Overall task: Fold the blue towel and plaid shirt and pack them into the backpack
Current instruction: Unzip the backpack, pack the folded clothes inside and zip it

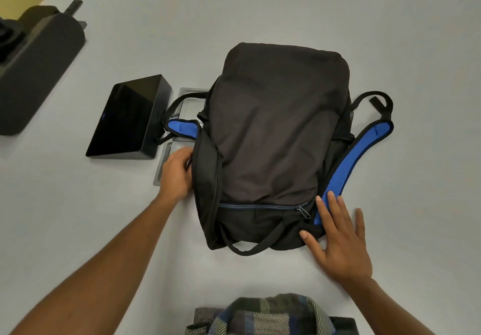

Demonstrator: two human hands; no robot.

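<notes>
A black backpack [276, 136] with blue-lined straps lies flat in the middle of the grey table, its front zipper closed with the pull at the right. My left hand [178, 172] touches the backpack's left side, fingers curled against the fabric. My right hand [338, 238] lies flat with fingers spread, resting on the backpack's lower right corner and the blue strap [348, 160]. The plaid shirt [270, 316] sits bunched at the near table edge, partly cut off by the frame. The blue towel is not visible.
A black box-like device [130, 118] stands left of the backpack. A metal cable hatch [166, 160] is set in the table [416, 48] beneath the backpack's left strap. A dark bulky object [33, 69] lies at the far left.
</notes>
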